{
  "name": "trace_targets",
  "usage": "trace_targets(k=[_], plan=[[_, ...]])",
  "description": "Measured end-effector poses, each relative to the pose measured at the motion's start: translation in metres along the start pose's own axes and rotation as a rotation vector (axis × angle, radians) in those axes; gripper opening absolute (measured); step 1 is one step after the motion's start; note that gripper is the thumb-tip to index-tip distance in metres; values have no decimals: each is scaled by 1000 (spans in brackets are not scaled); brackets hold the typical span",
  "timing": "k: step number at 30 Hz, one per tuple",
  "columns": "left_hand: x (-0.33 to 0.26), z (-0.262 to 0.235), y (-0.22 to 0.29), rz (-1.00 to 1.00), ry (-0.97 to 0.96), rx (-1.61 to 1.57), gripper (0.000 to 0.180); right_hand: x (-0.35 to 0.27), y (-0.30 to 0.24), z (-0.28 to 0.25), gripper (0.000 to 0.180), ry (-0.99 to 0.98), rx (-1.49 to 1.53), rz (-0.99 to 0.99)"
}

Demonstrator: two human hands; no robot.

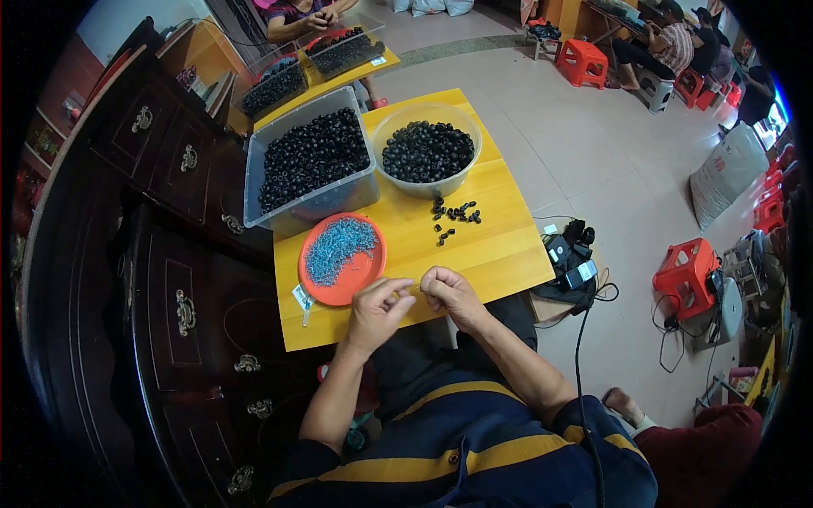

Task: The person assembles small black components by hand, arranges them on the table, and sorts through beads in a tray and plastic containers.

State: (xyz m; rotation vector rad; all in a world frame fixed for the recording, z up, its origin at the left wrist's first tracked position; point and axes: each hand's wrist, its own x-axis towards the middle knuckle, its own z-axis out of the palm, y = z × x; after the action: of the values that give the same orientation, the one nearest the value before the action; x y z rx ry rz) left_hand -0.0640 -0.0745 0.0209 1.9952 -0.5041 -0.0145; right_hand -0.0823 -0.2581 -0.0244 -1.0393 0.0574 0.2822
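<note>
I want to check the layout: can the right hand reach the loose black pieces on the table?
Probably yes: the right hand rests just below the loose black pieces, with only bare table between them.

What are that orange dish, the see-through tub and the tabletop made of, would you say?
The orange dish looks like moulded plastic: one even, bright colour with a slightly raised rim. The see-through tub seems to be clear plastic too, since the small black parts show cloudily through its walls. The tabletop appears to be wood or wood-look laminate, yellow with lengthwise grain lines and a smooth sheen; which one I cannot tell.
</note>
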Motion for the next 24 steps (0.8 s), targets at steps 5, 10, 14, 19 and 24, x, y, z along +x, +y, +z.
trace_targets(k=[5, 10, 14, 19, 24], plan=[[-1, 16, 0, 18, 34, -118, 19, -2, 3, -1, 14, -20, -28, 0], [0, 21, -5, 78, 106, -82, 8, -2, 3, 3, 15, 18, -12, 14], [-3, 23, -21, 12, 93, -119, 5, -2, 2, 3, 16, -5, -17, 11], [-4, 21, -27, -95, 132, -265, 7, 2, 5, -15, 13, 15, -130, -93], [-8, 25, -34, -140, 101, -346, 8, 2, 8, -23, 18, 152, -293, -169]])
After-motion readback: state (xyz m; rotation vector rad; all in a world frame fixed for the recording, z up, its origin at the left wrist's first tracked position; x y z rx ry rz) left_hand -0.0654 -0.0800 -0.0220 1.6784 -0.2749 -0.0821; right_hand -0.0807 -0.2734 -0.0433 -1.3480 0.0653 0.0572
